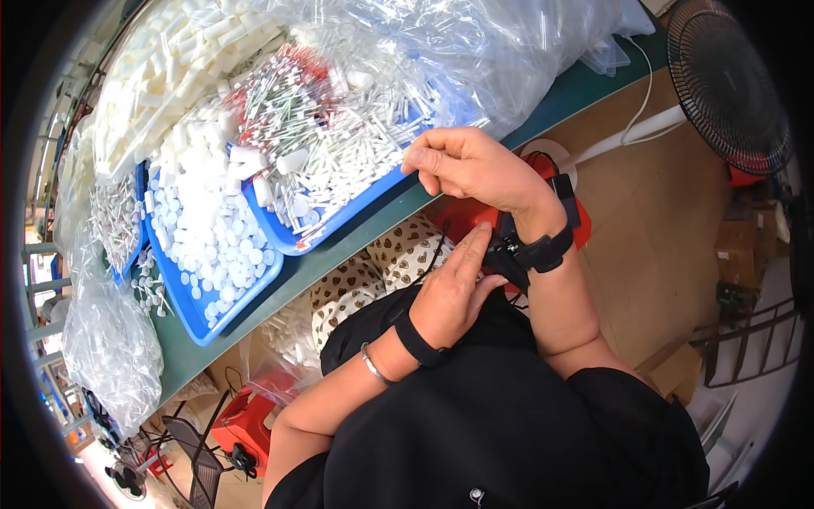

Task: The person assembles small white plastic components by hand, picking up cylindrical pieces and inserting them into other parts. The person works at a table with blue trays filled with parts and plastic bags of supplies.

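Observation:
My left hand [454,288] reaches across in front of my body, fingers stretched out and thumb apart. Its fingertips are at a black device [509,254] strapped to my right wrist; whether they press on it I cannot tell. Above the near edge of the table, my right hand [475,165] is raised with its fingers curled in and the thumb against them, and nothing shows in it. Close beyond its fingertips lies a blue tray [335,229] heaped with small white sticks [348,165] and red-and-silver thin pins [284,93].
A second blue tray [203,335] holds white round caps [225,254]. White tubes [182,59] pile up behind. Clear plastic bags [517,51] lie on the green table [560,106]; another bag [110,348] hangs at left. A fan [729,85] stands right, cardboard boxes [746,246] below it.

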A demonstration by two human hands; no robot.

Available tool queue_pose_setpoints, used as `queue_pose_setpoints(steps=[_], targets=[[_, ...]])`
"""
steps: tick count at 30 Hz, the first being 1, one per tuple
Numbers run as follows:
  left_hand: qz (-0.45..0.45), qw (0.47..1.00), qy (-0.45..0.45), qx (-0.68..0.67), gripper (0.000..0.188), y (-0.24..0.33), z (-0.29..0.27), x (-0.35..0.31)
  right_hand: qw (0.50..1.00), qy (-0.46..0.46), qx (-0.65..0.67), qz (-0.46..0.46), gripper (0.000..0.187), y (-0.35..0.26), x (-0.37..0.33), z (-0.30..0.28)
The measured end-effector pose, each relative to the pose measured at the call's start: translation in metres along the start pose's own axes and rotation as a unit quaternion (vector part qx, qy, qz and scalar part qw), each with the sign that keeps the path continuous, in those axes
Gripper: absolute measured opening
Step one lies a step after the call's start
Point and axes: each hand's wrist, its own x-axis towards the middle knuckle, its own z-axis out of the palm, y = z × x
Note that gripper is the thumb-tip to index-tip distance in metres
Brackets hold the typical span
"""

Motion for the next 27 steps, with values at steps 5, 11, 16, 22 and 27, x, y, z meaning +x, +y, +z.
queue_pose_setpoints(steps=[5, 11, 16, 22, 27], targets=[[0.035, 0.999, 0.012, 0.04, 0.065, -0.009, 0.004, -0.001, 0.999, -0.004, 0.047, -0.015, 0.029, 0.003, 0.003, -0.004], [0.028, 0.998, -0.005, 0.052, 0.07, -0.007, 0.006, 0.0, 0.999, 0.005, 0.043, -0.02, 0.028, -0.003, 0.0, -0.007], [0.025, 0.995, -0.031, -0.096, 0.075, -0.008, -0.011, 0.01, 0.998, 0.049, 0.002, -0.029, 0.026, 0.006, -0.019, -0.022], [-0.139, 0.928, 0.017, -0.345, 0.049, -0.018, -0.07, 0.005, 0.973, 0.164, -0.133, 0.09, 0.026, 0.058, -0.081, -0.079], [-0.169, 0.905, 0.08, -0.382, 0.039, -0.026, -0.08, 0.002, 0.857, 0.254, -0.419, 0.16, 0.019, 0.199, -0.118, -0.116]])
